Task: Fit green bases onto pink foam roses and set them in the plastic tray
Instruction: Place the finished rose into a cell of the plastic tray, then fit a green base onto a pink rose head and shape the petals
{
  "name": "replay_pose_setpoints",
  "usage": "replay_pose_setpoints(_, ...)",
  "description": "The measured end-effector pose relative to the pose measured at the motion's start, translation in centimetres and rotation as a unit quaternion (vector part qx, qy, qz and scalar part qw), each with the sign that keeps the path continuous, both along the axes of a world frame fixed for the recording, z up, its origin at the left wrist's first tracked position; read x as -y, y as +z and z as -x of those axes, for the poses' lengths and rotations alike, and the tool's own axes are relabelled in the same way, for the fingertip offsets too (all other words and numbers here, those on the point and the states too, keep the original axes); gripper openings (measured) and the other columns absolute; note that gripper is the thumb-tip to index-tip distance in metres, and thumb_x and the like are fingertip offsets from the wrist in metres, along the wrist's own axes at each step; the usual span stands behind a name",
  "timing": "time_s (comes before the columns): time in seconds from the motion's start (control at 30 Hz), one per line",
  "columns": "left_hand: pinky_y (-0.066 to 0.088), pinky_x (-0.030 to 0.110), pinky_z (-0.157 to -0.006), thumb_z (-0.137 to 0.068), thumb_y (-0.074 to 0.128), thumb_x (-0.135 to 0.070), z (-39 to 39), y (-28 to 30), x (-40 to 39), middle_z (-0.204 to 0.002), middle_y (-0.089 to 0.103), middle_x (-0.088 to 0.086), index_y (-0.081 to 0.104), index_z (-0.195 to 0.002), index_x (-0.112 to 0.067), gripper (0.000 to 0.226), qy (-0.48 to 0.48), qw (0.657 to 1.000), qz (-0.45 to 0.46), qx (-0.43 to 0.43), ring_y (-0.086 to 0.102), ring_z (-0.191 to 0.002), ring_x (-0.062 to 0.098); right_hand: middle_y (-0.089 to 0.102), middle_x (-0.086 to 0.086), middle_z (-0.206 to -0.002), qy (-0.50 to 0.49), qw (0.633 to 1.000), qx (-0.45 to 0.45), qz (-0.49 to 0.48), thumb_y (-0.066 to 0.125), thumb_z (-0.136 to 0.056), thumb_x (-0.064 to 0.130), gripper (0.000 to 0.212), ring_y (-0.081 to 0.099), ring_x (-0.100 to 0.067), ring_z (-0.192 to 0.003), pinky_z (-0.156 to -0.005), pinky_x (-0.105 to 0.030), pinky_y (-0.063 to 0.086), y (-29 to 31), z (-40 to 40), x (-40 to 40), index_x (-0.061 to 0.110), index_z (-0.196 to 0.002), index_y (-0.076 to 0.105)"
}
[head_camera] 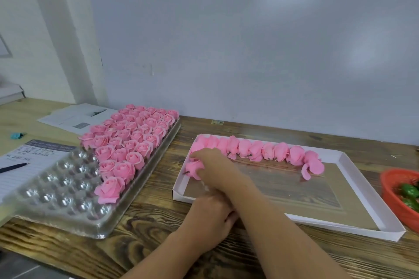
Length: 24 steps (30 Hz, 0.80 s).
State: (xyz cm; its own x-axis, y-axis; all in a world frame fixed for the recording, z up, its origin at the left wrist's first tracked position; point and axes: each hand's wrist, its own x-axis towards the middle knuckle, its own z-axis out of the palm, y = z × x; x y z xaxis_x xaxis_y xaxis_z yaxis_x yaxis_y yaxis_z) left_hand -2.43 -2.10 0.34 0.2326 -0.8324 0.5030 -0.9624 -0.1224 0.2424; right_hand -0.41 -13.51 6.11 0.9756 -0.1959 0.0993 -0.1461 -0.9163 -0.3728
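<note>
Filling up, the plastic tray (68, 190) is holding many roses; right hand (213, 170) fingers are gripping another rose (193, 169), left hand (210, 217) grip unclear.

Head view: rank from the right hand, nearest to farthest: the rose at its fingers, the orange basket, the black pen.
Measured from the right hand:
1. Rose, touching the fingers, in the white box's left corner.
2. Black pen, far left on the notepad.
3. Orange basket, far right at the frame edge.
</note>
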Motion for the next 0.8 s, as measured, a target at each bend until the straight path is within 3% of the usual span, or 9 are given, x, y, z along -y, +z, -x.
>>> replay_pose_setpoints(0.07, 0.044, 0.016, -0.054, -0.075, 0.049, -0.028, 0.1, -0.1, 0.0, -0.067, 0.068, 0.000, 0.067, -0.070, -0.015, 0.022, -0.004, 1.000, 0.025, 0.008, 0.061, -0.060, 0.016, 0.061, -0.012, -0.120, 0.021, 0.998, -0.043, 0.046, 0.049, -0.094, 0.013, 0.038, 0.054, -0.028, -0.103, -0.086, -0.039, 0.051, 0.0, -1.3, -0.3, 0.018, -0.130, 0.060)
replay_pose_setpoints(0.17, 0.031, 0.016, -0.056, -0.073, 0.051, -0.024, -0.1, -0.5, 0.2, -0.066, 0.067, 0.001, 0.064, -0.069, -0.014, 0.016, 0.005, 0.998, 0.064, -0.002, 0.058, -0.059, 0.015, 0.062, -0.011, -0.117, 0.020, 0.989, -0.112, 0.091, 0.053, -0.096, 0.023, 0.031, 0.056, -0.027, -0.102, -0.089, -0.040, 0.053, -0.6, -2.6, -0.5, 0.021, -0.125, 0.064)
replay_pose_setpoints(0.3, 0.043, 0.020, -0.055, -0.075, 0.053, -0.023, -0.4, -0.9, 0.3, -0.069, 0.068, 0.003, 0.064, -0.072, -0.014, 0.015, 0.000, 0.997, 0.080, -0.006, 0.061, -0.061, 0.019, 0.060, -0.010, -0.119, 0.034, 0.983, -0.128, 0.129, 0.052, -0.098, 0.027, 0.031, 0.056, -0.027, -0.106, -0.091, -0.038, 0.052, -0.4, -3.4, -0.5, 0.021, -0.126, 0.064)
replay_pose_setpoints(0.4, 0.052, 0.024, -0.059, -0.076, 0.055, -0.023, -0.4, -0.7, 0.3, -0.071, 0.069, 0.006, 0.065, -0.070, -0.012, 0.016, -0.008, 0.998, 0.054, -0.001, 0.064, -0.066, 0.025, 0.059, -0.010, -0.111, 0.031, 0.988, -0.085, 0.127, 0.051, -0.098, 0.024, 0.026, 0.054, -0.026, -0.101, -0.082, -0.036, 0.049, 0.0, -2.5, 0.0, 0.022, -0.118, 0.067)
replay_pose_setpoints(0.47, 0.056, 0.029, -0.071, -0.075, 0.060, -0.022, -0.5, -0.6, 0.1, -0.081, 0.071, 0.002, 0.072, -0.079, -0.015, 0.014, -0.009, 1.000, 0.023, -0.005, 0.067, -0.078, 0.021, 0.056, -0.005, -0.090, 0.024, 0.997, 0.004, 0.067, 0.052, -0.096, 0.019, 0.018, 0.053, -0.024, -0.086, -0.070, -0.034, 0.046, -0.1, -1.2, 0.5, 0.016, -0.100, 0.070)
replay_pose_setpoints(0.57, 0.053, 0.031, -0.087, -0.073, 0.056, -0.012, -0.4, -0.6, -0.3, -0.101, 0.071, -0.002, 0.075, -0.100, -0.016, 0.033, -0.011, 0.997, 0.048, -0.060, 0.066, -0.098, 0.017, 0.060, 0.002, -0.067, 0.003, 0.987, 0.095, -0.131, 0.057, -0.091, 0.015, 0.015, 0.051, -0.015, -0.063, -0.060, -0.030, 0.043, -0.2, 2.0, 1.9, 0.017, -0.082, 0.068)
replay_pose_setpoints(0.6, 0.054, 0.031, -0.086, -0.073, 0.053, -0.011, -0.3, -0.6, -0.5, -0.102, 0.071, -0.002, 0.075, -0.102, -0.016, 0.037, -0.005, 0.993, 0.080, -0.086, 0.065, -0.098, 0.016, 0.065, 0.000, -0.072, -0.003, 0.976, 0.108, -0.188, 0.058, -0.090, 0.016, 0.013, 0.054, -0.016, -0.065, -0.062, -0.030, 0.046, -0.2, 3.4, 2.5, 0.017, -0.085, 0.070)
replay_pose_setpoints(0.7, 0.054, 0.025, -0.075, -0.080, 0.051, -0.009, -0.2, 0.1, -0.6, -0.095, 0.069, 0.000, 0.073, -0.099, -0.011, 0.030, 0.039, 0.967, 0.221, -0.120, 0.065, -0.088, 0.014, 0.073, 0.005, -0.103, -0.026, 0.953, 0.132, -0.272, 0.063, -0.090, 0.020, 0.022, 0.064, -0.009, -0.094, -0.085, -0.031, 0.050, -0.5, 7.5, 4.1, 0.028, -0.109, 0.072)
replay_pose_setpoints(0.8, 0.045, 0.009, -0.086, -0.088, 0.057, -0.015, -0.2, 0.4, -0.2, -0.097, 0.066, -0.008, 0.066, -0.107, -0.015, 0.021, 0.076, 0.940, 0.314, -0.113, 0.058, -0.093, 0.001, 0.072, 0.022, -0.105, -0.025, 0.940, 0.133, -0.312, 0.067, -0.090, 0.020, 0.031, 0.064, 0.004, -0.100, -0.086, -0.015, 0.046, -0.9, 11.0, 4.6, 0.045, -0.108, 0.070)
